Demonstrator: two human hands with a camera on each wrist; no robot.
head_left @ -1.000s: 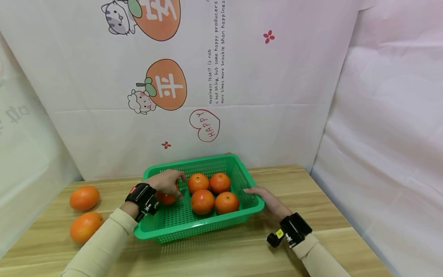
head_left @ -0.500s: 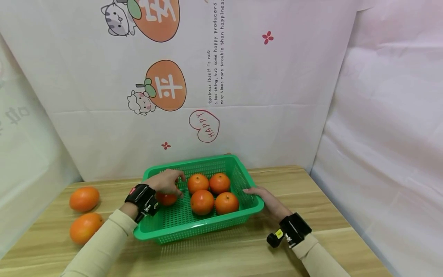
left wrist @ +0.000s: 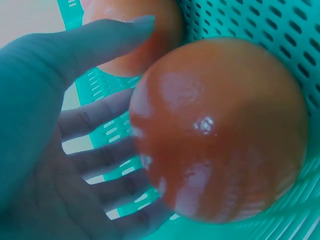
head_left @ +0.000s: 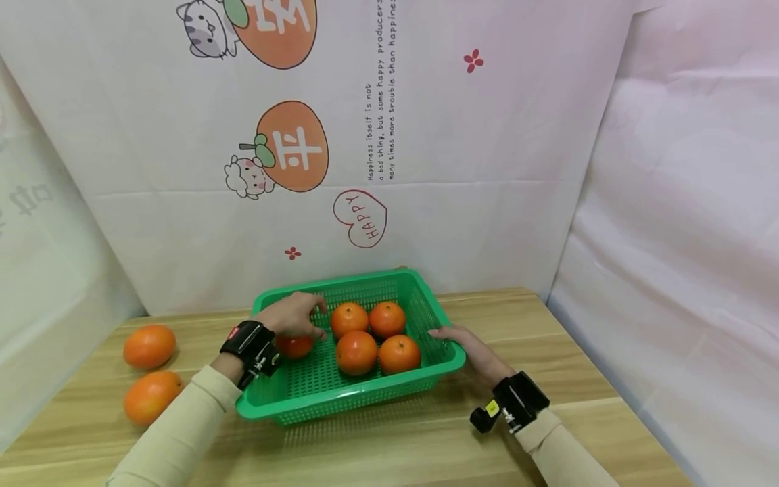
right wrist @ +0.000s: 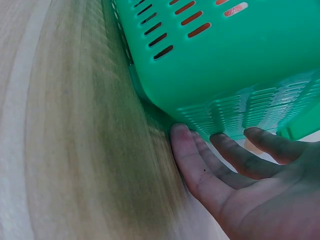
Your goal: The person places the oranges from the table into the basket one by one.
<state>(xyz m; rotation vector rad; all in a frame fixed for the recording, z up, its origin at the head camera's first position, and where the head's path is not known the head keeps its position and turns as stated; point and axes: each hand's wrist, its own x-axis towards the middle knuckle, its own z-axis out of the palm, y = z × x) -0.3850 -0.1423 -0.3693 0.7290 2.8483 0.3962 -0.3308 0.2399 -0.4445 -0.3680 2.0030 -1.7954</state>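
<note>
A green plastic basket (head_left: 349, 400) with slotted walls holds several glossy, round orange-coloured fruits. My left hand (head_left: 291, 316) reaches over its left end, just above one fruit (head_left: 295, 347) that it partly covers. In the left wrist view the fingers of that hand (left wrist: 95, 150) spread beside a large fruit (left wrist: 220, 130), and the thumb stands apart from it, overlapping another fruit behind. At the right end, my right hand (head_left: 471, 348) grips the basket, thumb over the rim. The right wrist view has its fingertips (right wrist: 220, 140) against the outside wall, low by the table.
Two more orange fruits, a rear one (head_left: 149, 347) and a nearer one (head_left: 152, 398), lie on the wooden table (head_left: 389, 446) left of the basket, close to the left forearm. A printed white cloth (head_left: 462, 203) hangs right behind the basket, with cloth at both sides too.
My left thumb has risen slightly, so more of the fruit under that hand shows. My right hand, the basket and the other fruits have stayed in place.
</note>
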